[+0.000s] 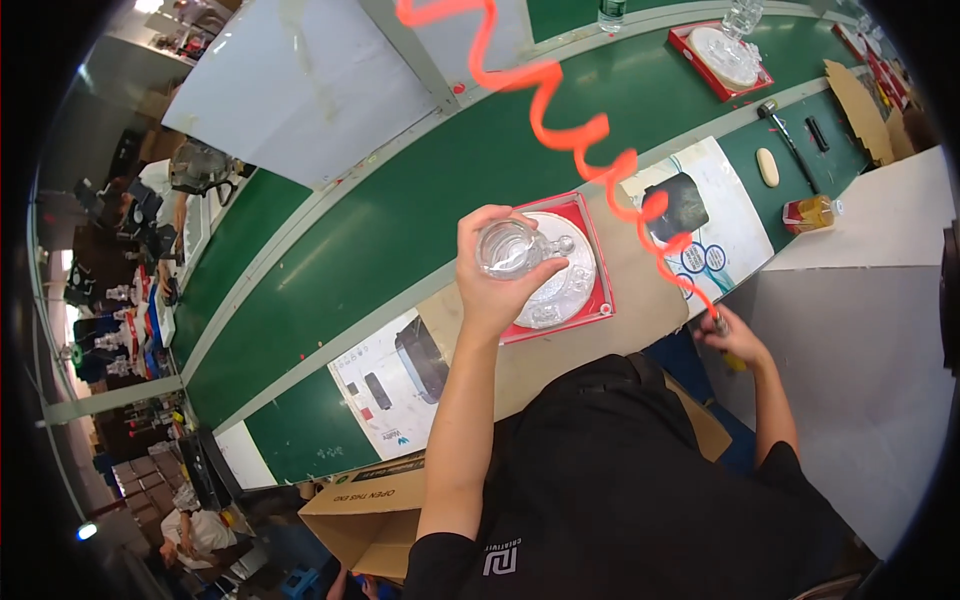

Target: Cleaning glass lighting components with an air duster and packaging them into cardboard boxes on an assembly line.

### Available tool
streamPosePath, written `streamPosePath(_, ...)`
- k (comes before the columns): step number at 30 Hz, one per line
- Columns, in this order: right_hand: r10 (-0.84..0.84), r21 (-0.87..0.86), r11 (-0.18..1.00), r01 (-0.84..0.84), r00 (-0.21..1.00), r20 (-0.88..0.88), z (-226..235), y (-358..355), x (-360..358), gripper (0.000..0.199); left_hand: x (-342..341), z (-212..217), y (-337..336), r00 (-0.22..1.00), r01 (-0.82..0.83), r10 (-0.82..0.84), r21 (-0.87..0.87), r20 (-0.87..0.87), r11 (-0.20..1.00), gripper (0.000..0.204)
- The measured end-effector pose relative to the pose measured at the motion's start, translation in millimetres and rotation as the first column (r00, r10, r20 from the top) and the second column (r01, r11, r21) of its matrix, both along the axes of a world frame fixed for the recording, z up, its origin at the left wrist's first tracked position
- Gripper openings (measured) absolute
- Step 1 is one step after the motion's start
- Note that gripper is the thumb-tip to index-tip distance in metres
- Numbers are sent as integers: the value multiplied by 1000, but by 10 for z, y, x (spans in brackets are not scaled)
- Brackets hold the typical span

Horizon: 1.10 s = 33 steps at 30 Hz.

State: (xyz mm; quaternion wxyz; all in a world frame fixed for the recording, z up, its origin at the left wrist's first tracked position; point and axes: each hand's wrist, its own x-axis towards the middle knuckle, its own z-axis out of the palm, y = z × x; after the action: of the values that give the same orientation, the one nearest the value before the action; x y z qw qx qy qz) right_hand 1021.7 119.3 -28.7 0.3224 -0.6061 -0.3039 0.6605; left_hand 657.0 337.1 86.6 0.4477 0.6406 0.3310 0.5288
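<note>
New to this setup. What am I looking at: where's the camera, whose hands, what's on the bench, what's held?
No robot here: these are a person's bare hands. The one picture comes from a wide fisheye camera on the head, looking down, so straight edges bend near the rim. The left hand holds a clear, rounded vessel over a shallow red square tray with a pale round insert. The right hand grips a small metal fitting at the end of an orange coiled hose; what lies below it is partly hidden. The long green work surface also bears white printed sheets, a beige oval object and a bottle of yellowish liquid.
</note>
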Motion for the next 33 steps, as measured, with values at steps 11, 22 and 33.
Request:
streamPosePath(11,187,-49,980,-190,826,533,-1325,-348,-26,27,-1023,871,-547,976,-211,217,273,9,938,55)
streamPosePath(22,968,-483,165,-860,49,245,597,821,-1397,46,-2830,2483,-3282,547,-764,768,573,332,296,45)
streamPosePath(33,717,322,-465,-824,-137,683,876,317,-4797,74,-3346,2008,-4987,-169,-849,819,341,549,-404,32)
